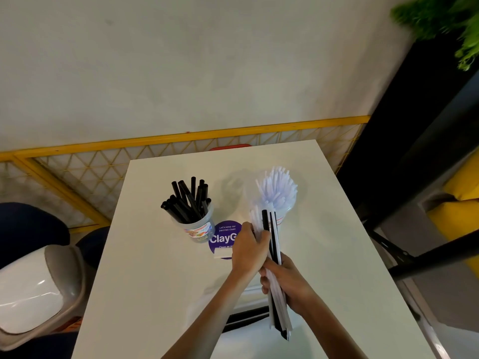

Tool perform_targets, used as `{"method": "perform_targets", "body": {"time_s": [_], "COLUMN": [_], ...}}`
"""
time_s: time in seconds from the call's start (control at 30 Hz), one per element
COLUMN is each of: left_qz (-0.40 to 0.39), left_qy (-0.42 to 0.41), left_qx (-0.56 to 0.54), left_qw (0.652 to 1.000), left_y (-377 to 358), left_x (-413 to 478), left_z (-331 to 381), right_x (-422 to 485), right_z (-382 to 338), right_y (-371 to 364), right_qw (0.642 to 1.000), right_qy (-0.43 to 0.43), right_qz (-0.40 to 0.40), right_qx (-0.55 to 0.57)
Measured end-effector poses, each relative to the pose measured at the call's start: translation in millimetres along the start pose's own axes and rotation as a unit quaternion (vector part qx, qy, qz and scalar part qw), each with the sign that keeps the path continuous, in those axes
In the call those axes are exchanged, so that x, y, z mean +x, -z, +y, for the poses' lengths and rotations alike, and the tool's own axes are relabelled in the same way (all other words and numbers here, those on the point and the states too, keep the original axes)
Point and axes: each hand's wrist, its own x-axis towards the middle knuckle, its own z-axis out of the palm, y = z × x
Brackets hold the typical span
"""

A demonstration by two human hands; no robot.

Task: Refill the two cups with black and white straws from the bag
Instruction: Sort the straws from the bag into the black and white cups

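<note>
My right hand [287,283] grips a mixed bundle of black and white straws [274,244] near its lower half, held upright over the white table [155,281]. My left hand [248,248] pinches the white straws at the left side of that bundle. A clear cup with black straws [193,218] stands at the centre left. Behind the bundle a clear cup with white straws [278,193] stands at the centre right. The clear bag [246,317], with black straws showing inside, lies on the table under my forearms.
A round purple sticker [223,238] lies on the table between the cups. White chairs [33,286] stand to the left, a black frame and yellow seat [456,218] to the right. A yellow mesh railing [77,172] runs behind the table.
</note>
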Motion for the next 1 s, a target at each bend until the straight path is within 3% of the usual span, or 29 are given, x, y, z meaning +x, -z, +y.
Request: {"method": "perform_targets", "body": {"time_s": [0.17, 0.4, 0.63, 0.73, 0.8, 0.9, 1.0], "left_qz": [-0.046, -0.015, 0.006, 0.036, 0.076, 0.127, 0.119], "left_qy": [0.021, 0.015, 0.055, -0.001, -0.089, -0.24, -0.326], "left_qx": [0.035, 0.018, -0.205, -0.286, -0.339, -0.343, -0.307], "left_qw": [0.998, 1.0, 0.977, 0.958, 0.934, 0.899, 0.886], "left_y": [-8, 0, 28, 40, 49, 58, 52], "left_x": [2, 25, 64, 75, 80, 87, 90], "left_z": [4, 25, 64, 88, 104, 121, 128], "right_x": [-1, -6, -7, -6, -6, -4, -3], "right_z": [-2, -2, -5, -6, -8, -11, -15], "right_y": [10, 18, 33, 44, 52, 64, 72], "right_qw": [1.0, 0.999, 0.999, 0.999, 0.999, 0.998, 0.997], "right_qy": [-0.004, -0.03, -0.024, -0.014, -0.011, -0.009, -0.009], "right_qz": [0.003, -0.045, -0.039, -0.032, -0.025, -0.009, 0.0], "right_qx": [-0.02, 0.008, 0.018, 0.033, 0.046, 0.064, 0.073]}}
